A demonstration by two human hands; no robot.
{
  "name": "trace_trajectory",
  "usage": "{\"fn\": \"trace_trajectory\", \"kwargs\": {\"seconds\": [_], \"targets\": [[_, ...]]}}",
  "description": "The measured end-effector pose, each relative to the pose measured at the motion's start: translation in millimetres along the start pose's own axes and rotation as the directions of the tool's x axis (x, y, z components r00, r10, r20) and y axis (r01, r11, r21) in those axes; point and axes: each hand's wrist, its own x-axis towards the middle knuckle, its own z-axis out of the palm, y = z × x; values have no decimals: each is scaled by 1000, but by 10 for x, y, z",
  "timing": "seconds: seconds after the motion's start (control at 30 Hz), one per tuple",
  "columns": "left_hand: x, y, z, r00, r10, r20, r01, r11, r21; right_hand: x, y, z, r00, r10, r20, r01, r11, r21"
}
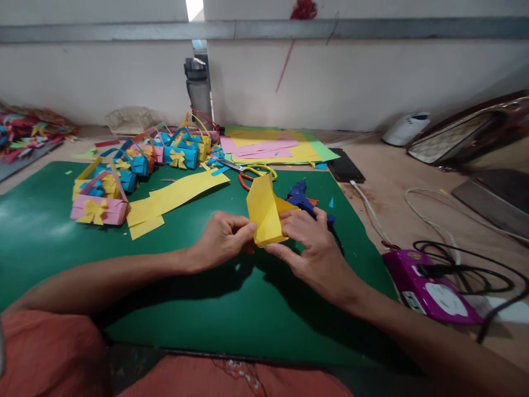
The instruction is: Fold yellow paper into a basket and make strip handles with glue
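A folded yellow paper piece [266,215], shaped like a partly formed box, is held up over the green mat [206,314]. My left hand [223,240] pinches its lower left edge between thumb and fingers. On the other side, my right hand [312,251] grips the lower right edge, thumb below and fingers along the side. Just behind the right hand lies a blue glue gun [301,196], partly covered by it. Scissors [243,172] with red and yellow handles rest behind the paper. Flat yellow paper strips [182,193] lie to the left.
Several small paper baskets with bows, including a pink basket [99,207], stand at back left. Coloured paper sheets [268,146], a phone [347,165] and a bottle [198,88] are at the back. A purple power strip [430,286] with cables sits at right.
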Motion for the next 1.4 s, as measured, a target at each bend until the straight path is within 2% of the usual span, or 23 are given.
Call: {"fn": "trace_trajectory", "kwargs": {"seconds": [0.37,0.6,0.93,1.13,1.4], "targets": [[-21,48,20,1000,7,0,-7,1000,4,49,-82,-54,992,100,80,-108,988,111],[-29,35,31,1000,1,24,-1,1000,4,30,-138,-39,990,84,112,-88,996,28],[-10,-11,36,999,13,37,-13,1000,3,13,-121,-42,988,66,139,-74,996,58],[-5,-38,46,998,61,31,-63,997,40,-6,-123,-16,990,68,121,-77,994,73],[-11,-68,37,991,111,78,-114,993,29,-14,-123,-19,993,57,104,-65,995,77]]}}
